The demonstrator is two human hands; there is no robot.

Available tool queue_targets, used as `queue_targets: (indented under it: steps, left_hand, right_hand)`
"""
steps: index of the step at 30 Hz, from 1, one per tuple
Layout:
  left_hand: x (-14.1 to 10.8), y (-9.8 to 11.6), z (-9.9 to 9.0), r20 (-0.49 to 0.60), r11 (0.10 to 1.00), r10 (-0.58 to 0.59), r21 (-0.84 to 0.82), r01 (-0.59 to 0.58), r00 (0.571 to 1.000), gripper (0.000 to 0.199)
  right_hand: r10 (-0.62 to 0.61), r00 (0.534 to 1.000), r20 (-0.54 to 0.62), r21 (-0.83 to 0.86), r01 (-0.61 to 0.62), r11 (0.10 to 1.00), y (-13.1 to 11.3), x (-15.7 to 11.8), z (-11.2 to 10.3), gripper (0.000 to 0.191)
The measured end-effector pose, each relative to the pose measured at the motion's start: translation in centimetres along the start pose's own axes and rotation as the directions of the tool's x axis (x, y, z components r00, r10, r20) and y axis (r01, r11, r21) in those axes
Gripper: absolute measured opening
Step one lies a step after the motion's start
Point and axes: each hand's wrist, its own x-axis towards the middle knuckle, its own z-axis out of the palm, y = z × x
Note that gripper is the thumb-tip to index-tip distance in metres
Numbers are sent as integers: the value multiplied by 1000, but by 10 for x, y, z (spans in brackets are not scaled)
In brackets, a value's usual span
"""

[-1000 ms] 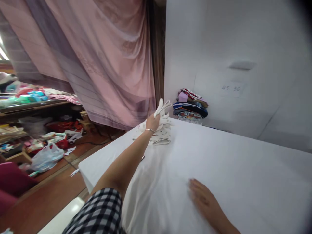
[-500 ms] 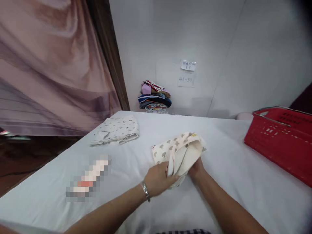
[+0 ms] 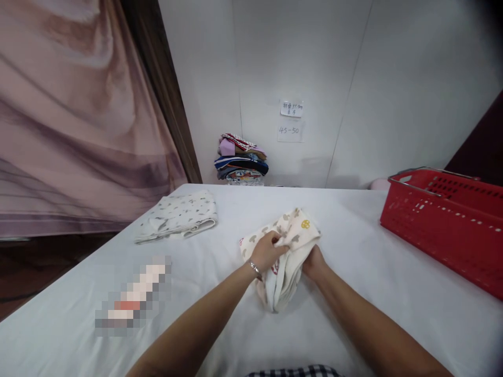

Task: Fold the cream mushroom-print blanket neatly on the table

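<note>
A cream cloth (image 3: 255,242) printed with mushrooms lies bunched in several folded layers on the white-covered table, between both hands. My left hand (image 3: 269,252), wearing a silver bracelet, reaches over the cloth and pinches its upper layer between thumb and fingers. At the right edge, my right hand (image 3: 314,263) grips the folded side; its fingertips are partly hidden behind the fabric. The near end of the cloth hangs together in loose folds facing me. Whether it is a garment or a plain wrap, I cannot tell.
A folded white cloth with small prints (image 3: 183,212) lies at the back left. Nearer is a blurred-out long object (image 3: 137,293). On the right stands a red plastic basket (image 3: 436,230). Folded fabrics (image 3: 241,159) are stacked behind the table, by the wall. A curtain (image 3: 78,115) hangs left.
My left hand has moved from the cloth's near edge up and forward onto its top layer. The raised opening has been folded over, so a printed flap now covers it.
</note>
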Motion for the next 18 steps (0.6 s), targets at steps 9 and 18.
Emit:
queue_targets:
  steps: [9,18]
  left_hand:
    - [10,-13,-98,-708,934,-265,-357,-9,655,25]
    - [-60,-107,-76,-235,847,-529,-205,491,815,46]
  right_hand:
    - [-384,911,-151,-67,378,923,-94,-9,-35,30]
    - [24,914,-406,-493,-241,836,-80,-72,-115,26]
